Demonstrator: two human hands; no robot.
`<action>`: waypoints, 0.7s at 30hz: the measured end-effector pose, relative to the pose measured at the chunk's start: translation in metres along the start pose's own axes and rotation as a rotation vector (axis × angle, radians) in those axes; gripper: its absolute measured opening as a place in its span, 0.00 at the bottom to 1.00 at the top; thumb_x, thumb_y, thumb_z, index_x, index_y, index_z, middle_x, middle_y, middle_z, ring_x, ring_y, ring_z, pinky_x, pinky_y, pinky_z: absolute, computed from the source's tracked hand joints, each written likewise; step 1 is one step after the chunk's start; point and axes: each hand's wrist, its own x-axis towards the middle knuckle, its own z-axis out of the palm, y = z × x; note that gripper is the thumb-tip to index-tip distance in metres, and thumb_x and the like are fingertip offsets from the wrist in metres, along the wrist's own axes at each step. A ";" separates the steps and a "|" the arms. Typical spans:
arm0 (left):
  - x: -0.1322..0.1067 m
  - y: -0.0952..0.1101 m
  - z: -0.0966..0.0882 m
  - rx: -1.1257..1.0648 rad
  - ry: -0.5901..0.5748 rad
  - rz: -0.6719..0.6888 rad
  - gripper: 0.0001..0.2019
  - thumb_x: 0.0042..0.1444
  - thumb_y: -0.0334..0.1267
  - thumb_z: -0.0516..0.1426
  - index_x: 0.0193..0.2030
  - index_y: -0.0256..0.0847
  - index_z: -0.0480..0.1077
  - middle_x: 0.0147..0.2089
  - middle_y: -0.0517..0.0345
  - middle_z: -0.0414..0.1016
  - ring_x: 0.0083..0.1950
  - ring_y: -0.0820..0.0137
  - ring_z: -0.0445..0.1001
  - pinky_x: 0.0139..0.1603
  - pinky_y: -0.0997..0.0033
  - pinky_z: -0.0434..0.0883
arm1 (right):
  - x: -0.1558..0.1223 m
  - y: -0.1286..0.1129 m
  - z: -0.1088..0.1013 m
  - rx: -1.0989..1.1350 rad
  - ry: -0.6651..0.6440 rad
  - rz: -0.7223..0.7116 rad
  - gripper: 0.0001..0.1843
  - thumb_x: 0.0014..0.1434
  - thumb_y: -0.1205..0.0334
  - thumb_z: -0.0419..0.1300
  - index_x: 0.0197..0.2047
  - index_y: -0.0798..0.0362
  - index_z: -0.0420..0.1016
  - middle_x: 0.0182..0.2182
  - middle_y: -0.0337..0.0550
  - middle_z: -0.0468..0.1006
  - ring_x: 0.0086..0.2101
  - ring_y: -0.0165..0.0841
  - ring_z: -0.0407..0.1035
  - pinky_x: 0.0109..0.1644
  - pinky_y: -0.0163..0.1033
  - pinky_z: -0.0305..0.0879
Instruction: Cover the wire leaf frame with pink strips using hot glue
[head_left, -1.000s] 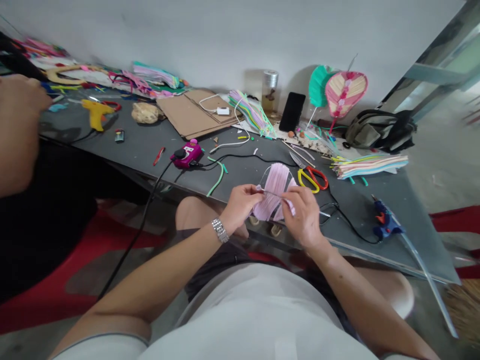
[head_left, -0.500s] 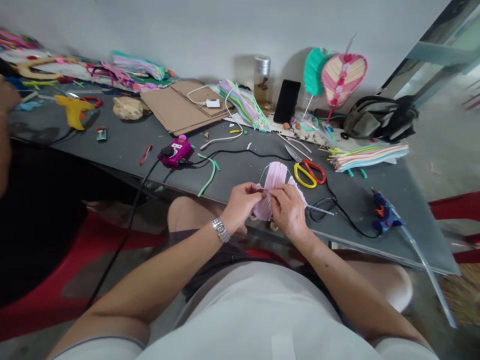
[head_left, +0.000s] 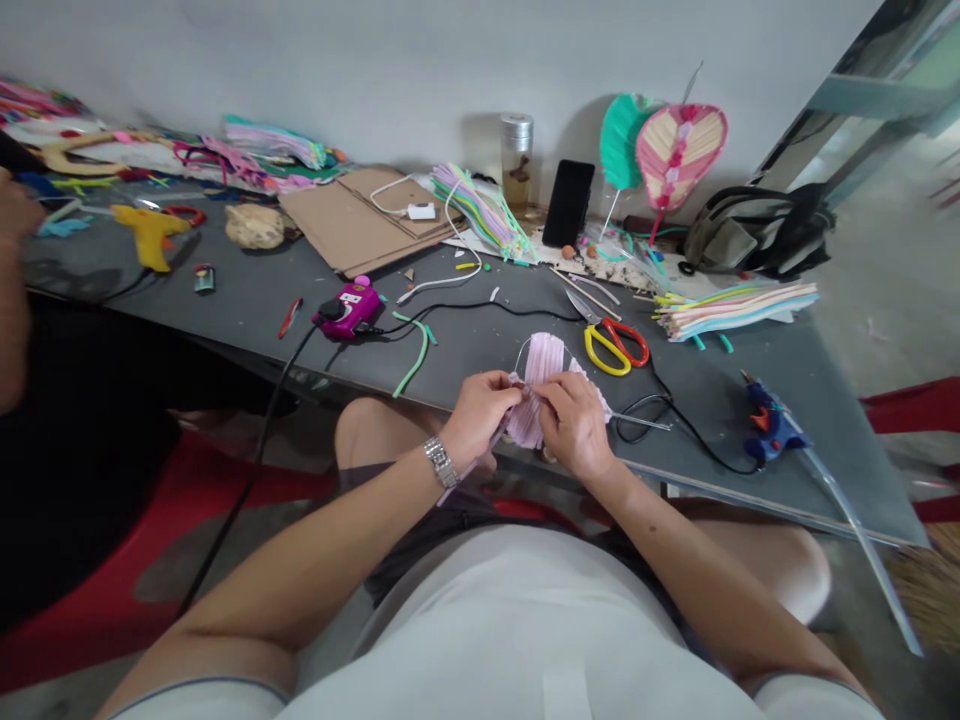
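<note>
A lilac fan of pipe cleaners set side by side on a thin wire frame is between my hands at the table's front edge. My left hand is closed at its left side, thumb and fingertips pinching a lilac pipe cleaner whose tail hangs down past the watch. My right hand is closed over the fan's middle, fingertips meeting the left ones at the strands. Those fingertips hide the exact spot they pinch. From the fan's right side a metal wire stem sticks out.
Beyond the fan lie scissors with red and yellow handles. A blue glue gun rests at right, its cord across the table. Further off are pipe-cleaner bundles, a purple power socket, cardboard and finished fans. Another person's arm is at far left.
Both hands stay at the fan with small finger movements. A lilac pipe cleaner tail now shows below my left hand beside the watch. The view has shifted slightly.
</note>
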 end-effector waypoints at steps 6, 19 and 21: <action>-0.002 0.001 0.000 -0.016 -0.005 -0.025 0.10 0.36 0.37 0.66 0.25 0.39 0.70 0.22 0.66 0.67 0.23 0.76 0.63 0.26 0.74 0.58 | 0.000 -0.003 -0.003 -0.139 -0.073 -0.048 0.12 0.66 0.69 0.54 0.44 0.51 0.80 0.42 0.48 0.79 0.41 0.41 0.65 0.43 0.47 0.53; -0.009 0.021 0.000 -0.212 -0.030 -0.118 0.18 0.44 0.53 0.67 0.27 0.38 0.74 0.28 0.57 0.76 0.29 0.70 0.73 0.28 0.72 0.67 | 0.006 -0.013 -0.015 -0.158 -0.080 -0.040 0.13 0.69 0.65 0.53 0.47 0.52 0.79 0.44 0.50 0.79 0.43 0.42 0.66 0.45 0.48 0.55; -0.008 0.025 -0.004 -0.254 -0.039 -0.162 0.22 0.45 0.57 0.67 0.28 0.37 0.75 0.28 0.55 0.77 0.29 0.70 0.73 0.29 0.72 0.67 | 0.006 -0.017 -0.021 -0.123 -0.079 -0.053 0.15 0.69 0.56 0.55 0.51 0.54 0.77 0.46 0.53 0.78 0.45 0.44 0.67 0.47 0.49 0.57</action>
